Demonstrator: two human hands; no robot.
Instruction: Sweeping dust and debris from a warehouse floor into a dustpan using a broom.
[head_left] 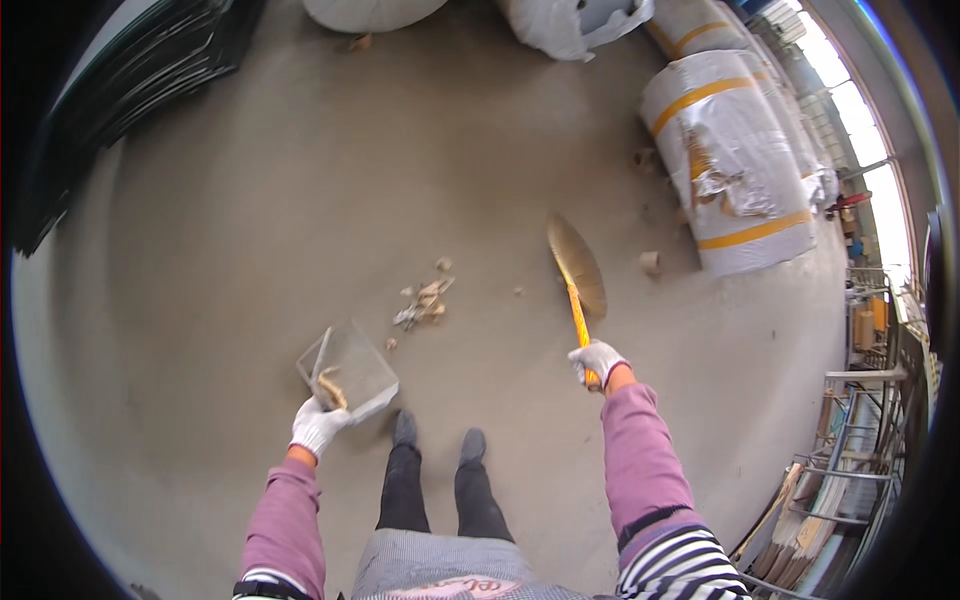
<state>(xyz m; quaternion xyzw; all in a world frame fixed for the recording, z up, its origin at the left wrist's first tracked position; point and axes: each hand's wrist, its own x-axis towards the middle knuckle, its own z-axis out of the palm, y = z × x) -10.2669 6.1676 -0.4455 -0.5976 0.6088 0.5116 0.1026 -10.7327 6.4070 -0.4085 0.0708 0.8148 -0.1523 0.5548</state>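
Grips clear dustpan (pixel 366 368) by its near side with gloved fingers of left hand (pixel 318 424), near and to the left of crumpled scraps (pixel 428 302) on grey floor (pixel 400 170), and grasps orange-handled, fan-shaped broom (pixel 578 268) with gloved fingers of right hand (pixel 597 365), right of the same scraps, pointing it forward.

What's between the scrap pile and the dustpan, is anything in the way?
Just one small brown scrap lies between the scrap pile and the dustpan; nothing else visible blocks that gap.
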